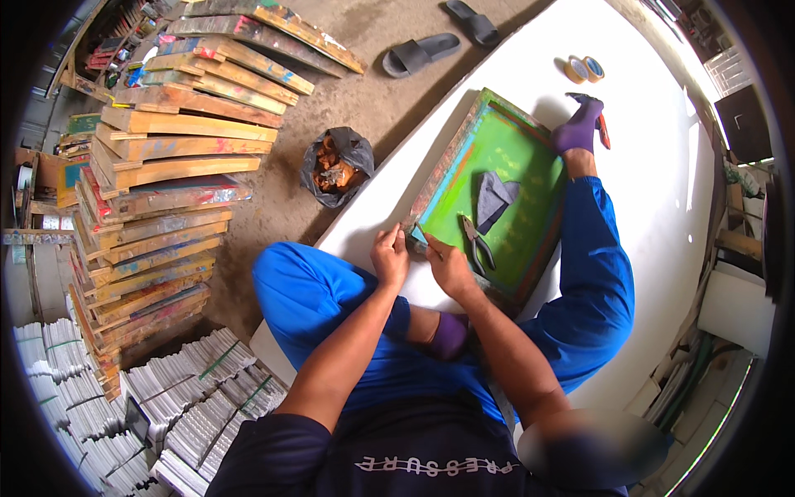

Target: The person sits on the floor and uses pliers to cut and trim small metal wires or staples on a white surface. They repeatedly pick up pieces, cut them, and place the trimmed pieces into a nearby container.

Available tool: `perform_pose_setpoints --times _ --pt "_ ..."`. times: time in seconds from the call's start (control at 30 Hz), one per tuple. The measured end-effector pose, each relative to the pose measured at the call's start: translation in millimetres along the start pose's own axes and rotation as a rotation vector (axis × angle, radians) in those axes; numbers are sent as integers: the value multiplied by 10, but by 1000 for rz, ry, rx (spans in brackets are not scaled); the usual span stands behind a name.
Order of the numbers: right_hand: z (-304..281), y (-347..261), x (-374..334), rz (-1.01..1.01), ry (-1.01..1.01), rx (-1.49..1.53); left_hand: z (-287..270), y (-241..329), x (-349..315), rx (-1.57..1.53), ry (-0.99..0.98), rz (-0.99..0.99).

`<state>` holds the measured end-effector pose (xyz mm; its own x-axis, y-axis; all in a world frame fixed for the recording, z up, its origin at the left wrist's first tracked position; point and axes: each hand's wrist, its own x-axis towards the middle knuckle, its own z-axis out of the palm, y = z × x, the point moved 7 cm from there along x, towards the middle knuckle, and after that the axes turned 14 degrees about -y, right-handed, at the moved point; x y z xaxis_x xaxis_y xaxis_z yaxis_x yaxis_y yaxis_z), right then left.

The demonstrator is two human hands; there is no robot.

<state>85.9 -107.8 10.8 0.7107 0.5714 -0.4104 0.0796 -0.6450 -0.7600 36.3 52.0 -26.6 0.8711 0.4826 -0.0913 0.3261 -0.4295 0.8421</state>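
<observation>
On white counter point(654, 166) | green framed screen point(503, 141) lies along right leg point(593, 240), perhaps for bracing | left hand point(390, 258), right hand point(452, 268) at its near corner; how grip closes, I cannot tell | pliers point(474, 242) rest inside, likely for reach

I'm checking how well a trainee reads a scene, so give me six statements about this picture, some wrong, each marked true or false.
1. The left hand and right hand are near the same corner of the frame. True.
2. The pliers lie on the frame's green panel. True.
3. The grey cloth completely covers the pliers. False: it lies beside them, and they show plainly.
4. The sandals are on the white table. False: they are on the floor.
5. The black bag on the floor has brown contents. True.
6. The person's trousers are red. False: they are blue.
</observation>
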Motion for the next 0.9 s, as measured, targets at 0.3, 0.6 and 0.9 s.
perform_pose_setpoints --times 0.3,0.6,0.9 --pt "26 3 -74 239 -166 437 -65 -52 -8 32 -14 -7" --pt "-18 -30 -211 46 43 -72 -39 40 -30 -24 -31 14" --pt "9 -146 -202 176 -65 -219 -40 39 -44 -18 -41 -6"
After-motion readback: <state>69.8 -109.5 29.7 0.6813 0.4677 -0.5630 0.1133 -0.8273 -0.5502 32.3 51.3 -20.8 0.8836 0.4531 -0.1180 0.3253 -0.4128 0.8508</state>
